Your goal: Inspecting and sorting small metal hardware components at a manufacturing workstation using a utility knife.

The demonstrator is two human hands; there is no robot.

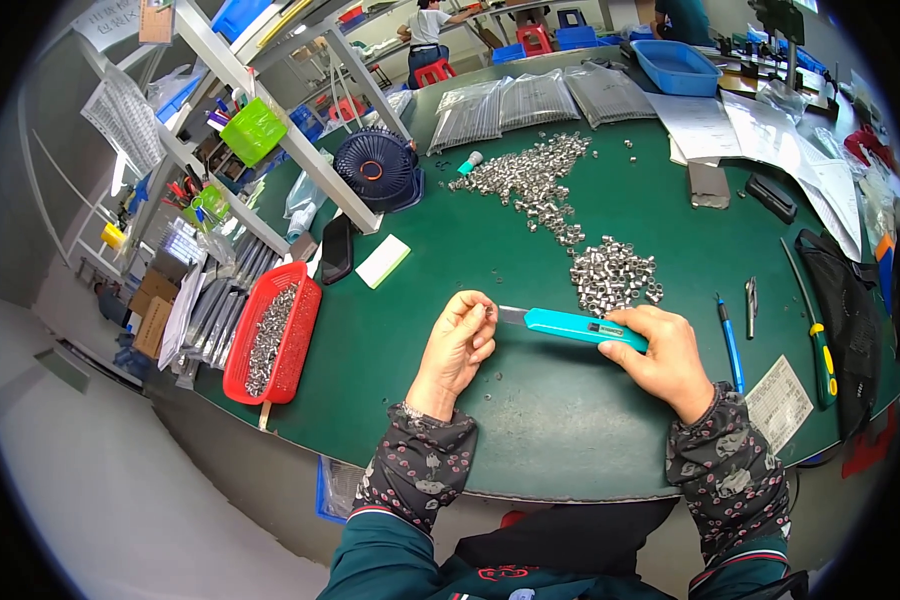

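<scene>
My right hand [664,358] is wrapped round the teal handle of a utility knife [570,325], held above the green table. Its bare blade [511,315] points left, with the tip close to the fingertips of my left hand [457,345]. The left thumb and index finger pinch together on something too small to make out. Just beyond the knife lies a heap of short silvery metal rings [612,275]. Farther back a larger heap of similar small metal pieces [530,175] spreads over the table.
At left stands a red basket [312,312] of small metal parts, near a phone [337,250], sticky notes [383,262] and a fan [375,168]. Bagged rods [536,100] and a blue bin [675,68] line the back. A blue pen [730,345] and screwdriver [823,365] lie right.
</scene>
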